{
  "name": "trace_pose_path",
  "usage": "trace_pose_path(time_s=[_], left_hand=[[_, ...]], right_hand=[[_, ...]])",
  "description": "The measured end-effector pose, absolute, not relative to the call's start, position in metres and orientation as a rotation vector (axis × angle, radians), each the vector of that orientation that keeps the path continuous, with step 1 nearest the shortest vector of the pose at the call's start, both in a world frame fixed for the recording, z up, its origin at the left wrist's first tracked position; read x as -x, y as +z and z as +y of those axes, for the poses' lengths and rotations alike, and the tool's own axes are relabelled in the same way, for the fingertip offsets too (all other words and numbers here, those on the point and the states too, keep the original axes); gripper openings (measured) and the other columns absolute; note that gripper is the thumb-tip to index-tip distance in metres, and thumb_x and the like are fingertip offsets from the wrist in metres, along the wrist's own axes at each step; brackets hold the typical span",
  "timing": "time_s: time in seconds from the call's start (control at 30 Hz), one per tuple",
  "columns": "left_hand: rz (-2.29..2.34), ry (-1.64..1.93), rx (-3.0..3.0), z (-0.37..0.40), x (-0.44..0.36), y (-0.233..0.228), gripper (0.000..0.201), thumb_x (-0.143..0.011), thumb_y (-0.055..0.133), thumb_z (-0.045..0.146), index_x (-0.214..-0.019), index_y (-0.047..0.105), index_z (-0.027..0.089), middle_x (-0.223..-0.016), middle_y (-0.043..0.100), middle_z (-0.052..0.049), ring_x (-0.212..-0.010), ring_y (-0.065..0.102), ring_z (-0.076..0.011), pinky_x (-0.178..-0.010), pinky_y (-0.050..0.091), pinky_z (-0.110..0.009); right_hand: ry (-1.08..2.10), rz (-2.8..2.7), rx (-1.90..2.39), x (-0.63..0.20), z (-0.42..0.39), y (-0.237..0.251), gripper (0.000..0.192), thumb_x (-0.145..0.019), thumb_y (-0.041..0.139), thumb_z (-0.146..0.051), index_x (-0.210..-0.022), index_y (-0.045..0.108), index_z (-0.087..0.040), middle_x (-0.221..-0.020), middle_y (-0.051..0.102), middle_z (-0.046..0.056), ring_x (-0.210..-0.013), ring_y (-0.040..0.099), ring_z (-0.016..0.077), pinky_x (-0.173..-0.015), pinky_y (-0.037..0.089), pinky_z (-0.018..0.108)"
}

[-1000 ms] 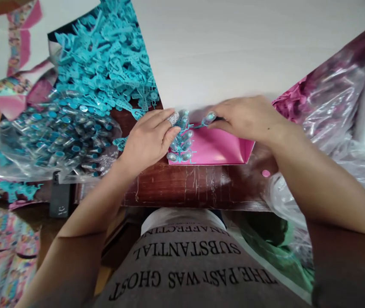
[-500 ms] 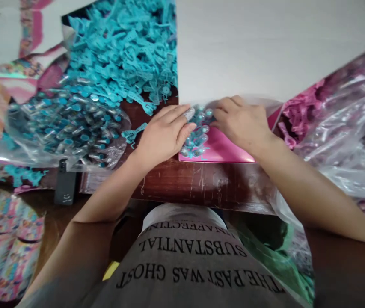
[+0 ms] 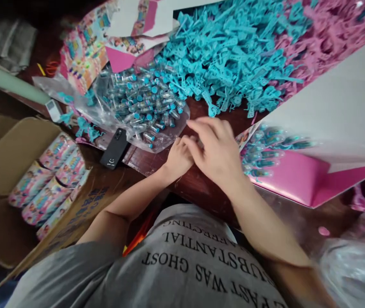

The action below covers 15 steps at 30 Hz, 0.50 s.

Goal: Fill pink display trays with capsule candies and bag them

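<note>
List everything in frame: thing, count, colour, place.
tubes: a heap, clear with blue caps, in an open clear bag, centre left
blue parts: big pile, top centre
pink parts: pile, top right
pink card: one, folded, right, a cluster of blue-capped tubes at its left edge
white sheet: one, over the card
phone: one, black, table edge
printed cards: several, multicoloured, top left
carton: one, brown, left, holding printed packs
table: dark wood
left hand: at the bag's edge, mostly under the right
right hand: fingers spread, over the left hand
</note>
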<state>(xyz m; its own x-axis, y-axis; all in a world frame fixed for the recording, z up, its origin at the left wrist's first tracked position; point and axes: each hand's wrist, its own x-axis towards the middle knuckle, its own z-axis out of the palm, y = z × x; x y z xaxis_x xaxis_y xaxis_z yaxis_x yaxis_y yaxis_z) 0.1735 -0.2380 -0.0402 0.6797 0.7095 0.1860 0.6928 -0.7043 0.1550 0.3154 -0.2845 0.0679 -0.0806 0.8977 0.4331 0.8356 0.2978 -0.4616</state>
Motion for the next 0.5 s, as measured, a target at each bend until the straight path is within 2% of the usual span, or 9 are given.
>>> trace_pose_path(time_s=[0.13, 0.27, 0.33, 0.37, 0.43, 0.5], left_hand=[[0.988, 0.424, -2.855, -0.273, -0.120, -0.036, 0.024, -0.108, 0.055, 0.015, -0.113, 0.079, 0.018, -0.115, 0.076, -0.012, -0.107, 0.069, -0.0267, -0.096, 0.056, -0.040], [1.066, 0.490, -2.774, -0.294, -0.076, -0.036, 0.019, -0.096, 0.060, 0.009, -0.099, 0.076, 0.018, -0.107, 0.073, -0.013, -0.099, 0.068, -0.0266, -0.092, 0.058, -0.041], [1.210, 0.534, -2.689, -0.296, -0.069, -0.041, 0.008, -0.097, 0.065, 0.017, -0.097, 0.073, 0.017, -0.104, 0.071, -0.014, -0.097, 0.068, -0.0282, -0.089, 0.058, -0.042], [1.287, 0.576, -2.644, -0.295, -0.070, -0.045, 0.009, -0.099, 0.068, 0.025, -0.101, 0.071, 0.017, -0.105, 0.071, -0.014, -0.099, 0.069, -0.0293, -0.089, 0.058, -0.042], [1.419, 0.672, -2.547, -0.290, -0.075, -0.052, 0.028, -0.101, 0.073, 0.041, -0.110, 0.067, 0.015, -0.111, 0.070, -0.017, -0.105, 0.070, -0.0323, -0.091, 0.059, -0.043], [1.474, 0.711, -2.470, -0.281, -0.079, -0.057, 0.030, -0.104, 0.068, 0.042, -0.112, 0.064, 0.014, -0.112, 0.069, -0.019, -0.106, 0.070, -0.0328, -0.091, 0.059, -0.043]], right_hand=[[0.529, -1.899, 1.836, -0.269, -0.202, 0.022, 0.039, -0.109, 0.053, -0.025, -0.146, 0.063, -0.018, -0.142, 0.062, 0.018, -0.133, 0.059, 0.0378, -0.103, 0.059, 0.054], [0.639, -1.873, 1.953, -0.242, -0.160, -0.008, 0.037, -0.103, 0.064, -0.021, -0.139, 0.064, -0.014, -0.146, 0.057, 0.022, -0.139, 0.053, 0.0430, -0.103, 0.058, 0.060], [0.619, -1.844, 1.955, -0.233, -0.154, -0.017, 0.036, -0.100, 0.066, -0.017, -0.135, 0.064, -0.012, -0.146, 0.056, 0.022, -0.140, 0.051, 0.0429, -0.105, 0.056, 0.062], [0.609, -1.836, 1.944, -0.230, -0.154, -0.020, 0.035, -0.099, 0.065, -0.014, -0.134, 0.064, -0.013, -0.145, 0.057, 0.022, -0.140, 0.051, 0.0423, -0.107, 0.055, 0.062], [0.599, -1.844, 1.887, -0.231, -0.160, -0.024, 0.034, -0.098, 0.061, -0.011, -0.132, 0.063, -0.015, -0.140, 0.061, 0.019, -0.138, 0.052, 0.0400, -0.110, 0.053, 0.062], [0.601, -1.866, 1.768, -0.241, -0.176, -0.024, 0.033, -0.098, 0.059, -0.011, -0.129, 0.063, -0.018, -0.131, 0.066, 0.016, -0.131, 0.056, 0.0358, -0.114, 0.050, 0.060]])
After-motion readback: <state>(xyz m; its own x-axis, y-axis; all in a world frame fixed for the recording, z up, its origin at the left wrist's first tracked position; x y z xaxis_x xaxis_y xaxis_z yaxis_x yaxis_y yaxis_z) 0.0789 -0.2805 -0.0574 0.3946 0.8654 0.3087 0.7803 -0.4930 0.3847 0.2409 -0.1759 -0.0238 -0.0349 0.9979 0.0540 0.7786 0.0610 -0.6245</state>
